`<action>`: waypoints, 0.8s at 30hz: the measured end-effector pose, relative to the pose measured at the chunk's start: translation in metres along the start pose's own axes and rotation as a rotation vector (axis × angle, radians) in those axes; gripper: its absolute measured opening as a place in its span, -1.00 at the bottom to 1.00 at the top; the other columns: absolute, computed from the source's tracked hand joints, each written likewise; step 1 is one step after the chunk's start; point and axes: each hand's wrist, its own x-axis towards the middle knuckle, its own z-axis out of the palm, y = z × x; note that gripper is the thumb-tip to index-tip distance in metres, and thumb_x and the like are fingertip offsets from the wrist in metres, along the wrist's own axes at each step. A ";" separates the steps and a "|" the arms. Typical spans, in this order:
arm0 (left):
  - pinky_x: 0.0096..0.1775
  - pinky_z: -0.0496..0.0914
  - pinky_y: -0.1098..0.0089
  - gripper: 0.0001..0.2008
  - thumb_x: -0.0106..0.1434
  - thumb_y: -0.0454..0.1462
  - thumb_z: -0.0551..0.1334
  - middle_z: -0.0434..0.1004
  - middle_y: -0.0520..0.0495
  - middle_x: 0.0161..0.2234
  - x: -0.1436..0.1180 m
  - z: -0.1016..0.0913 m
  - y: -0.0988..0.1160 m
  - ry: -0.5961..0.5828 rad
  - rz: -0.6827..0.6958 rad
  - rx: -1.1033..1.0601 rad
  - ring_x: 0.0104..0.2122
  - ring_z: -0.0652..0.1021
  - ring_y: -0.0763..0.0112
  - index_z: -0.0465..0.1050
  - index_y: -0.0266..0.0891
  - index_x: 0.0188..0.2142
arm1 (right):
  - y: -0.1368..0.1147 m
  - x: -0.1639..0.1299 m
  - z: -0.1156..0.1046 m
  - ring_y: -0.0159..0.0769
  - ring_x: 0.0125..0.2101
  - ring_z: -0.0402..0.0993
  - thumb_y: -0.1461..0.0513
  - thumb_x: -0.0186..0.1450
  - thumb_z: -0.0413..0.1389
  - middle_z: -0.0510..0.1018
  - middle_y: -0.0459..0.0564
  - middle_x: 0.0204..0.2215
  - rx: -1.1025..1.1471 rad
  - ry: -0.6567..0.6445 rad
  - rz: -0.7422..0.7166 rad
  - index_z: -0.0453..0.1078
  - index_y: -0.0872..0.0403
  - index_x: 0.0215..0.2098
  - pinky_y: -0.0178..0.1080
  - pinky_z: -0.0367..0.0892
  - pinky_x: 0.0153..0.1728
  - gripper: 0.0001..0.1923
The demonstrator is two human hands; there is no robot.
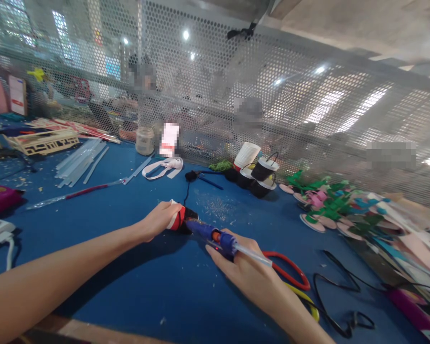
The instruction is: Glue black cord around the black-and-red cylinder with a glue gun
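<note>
My left hand (159,220) is closed around a small red-and-white paper cup (176,219), which lies tipped on its side just above the blue table. Black material wraps the cup's far end, and a black cord trails up from it. In my right hand (254,270) is a blue glue gun (204,231), its nozzle end right at the cup's black part. A translucent glue stick (254,253) sticks out of the gun's back. Whether the nozzle touches the cup cannot be made out. The gun's handle is mostly hidden by my fingers.
Loose glue sticks (80,165) and a white ribbon (163,168) lie beyond my left hand. Black handled cups (265,168) and stacked white cups (246,155) stand by the mesh screen (208,71). Paper flowers (329,205), a red loop (290,270) and black cable (322,306) are right.
</note>
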 end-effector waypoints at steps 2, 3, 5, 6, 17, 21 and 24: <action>-0.54 0.09 0.48 -0.76 -0.01 -0.18 0.02 0.23 0.09 -0.67 0.000 0.000 0.000 0.003 -0.002 -0.001 -0.62 0.24 0.52 0.27 -0.32 -0.60 | 0.001 -0.001 0.000 -0.42 -0.61 0.27 0.20 0.16 -0.07 0.38 -0.12 -0.62 -0.012 0.001 -0.012 0.20 0.06 -0.57 -0.40 0.13 -0.63 -0.83; -0.54 0.10 0.48 -0.76 -0.01 -0.18 0.02 0.24 0.08 -0.66 0.000 0.000 0.000 0.002 -0.002 -0.001 -0.62 0.25 0.51 0.28 -0.33 -0.59 | 0.001 -0.001 0.000 -0.42 -0.61 0.27 0.20 0.16 -0.07 0.37 -0.12 -0.62 -0.017 -0.001 -0.021 0.20 0.06 -0.57 -0.40 0.13 -0.63 -0.82; -0.54 0.11 0.47 -0.76 -0.01 -0.18 0.02 0.25 0.06 -0.65 0.001 0.000 0.000 0.003 0.000 0.004 -0.61 0.26 0.50 0.29 -0.33 -0.58 | 0.000 -0.002 -0.001 -0.42 -0.62 0.27 0.21 0.16 -0.08 0.37 -0.12 -0.63 -0.018 -0.019 -0.034 0.22 0.06 -0.56 -0.40 0.12 -0.64 -0.83; -0.54 0.11 0.47 -0.75 0.00 -0.18 0.01 0.25 0.06 -0.65 0.001 0.000 -0.001 0.005 0.003 0.010 -0.61 0.26 0.49 0.30 -0.33 -0.57 | 0.000 -0.003 -0.002 -0.42 -0.63 0.26 0.21 0.16 -0.09 0.37 -0.13 -0.64 -0.015 -0.026 -0.039 0.23 0.06 -0.55 -0.40 0.12 -0.64 -0.83; -0.53 0.11 0.49 -0.79 -0.03 -0.22 0.02 0.28 0.08 -0.65 0.004 0.000 -0.004 -0.021 -0.008 -0.052 -0.61 0.28 0.51 0.30 -0.32 -0.59 | 0.001 0.000 0.000 -0.45 -0.64 0.24 0.22 0.16 -0.06 0.34 -0.14 -0.64 -0.012 0.024 -0.019 0.17 0.07 -0.58 -0.40 0.11 -0.61 -0.83; -0.54 0.11 0.49 -0.79 -0.01 -0.22 0.01 0.25 0.09 -0.66 0.004 0.000 -0.004 -0.024 -0.004 -0.060 -0.63 0.27 0.53 0.28 -0.32 -0.60 | 0.000 -0.003 -0.001 -0.44 -0.61 0.25 0.22 0.17 -0.07 0.35 -0.13 -0.61 0.001 -0.023 -0.023 0.19 0.07 -0.54 -0.40 0.11 -0.60 -0.85; -0.55 0.11 0.49 -0.79 -0.01 -0.21 0.02 0.26 0.08 -0.67 0.005 0.000 -0.004 -0.017 -0.007 -0.060 -0.64 0.27 0.53 0.28 -0.32 -0.60 | -0.001 -0.004 -0.002 -0.43 -0.60 0.25 0.22 0.18 -0.08 0.35 -0.13 -0.60 -0.002 -0.043 -0.029 0.19 0.07 -0.53 -0.39 0.11 -0.59 -0.85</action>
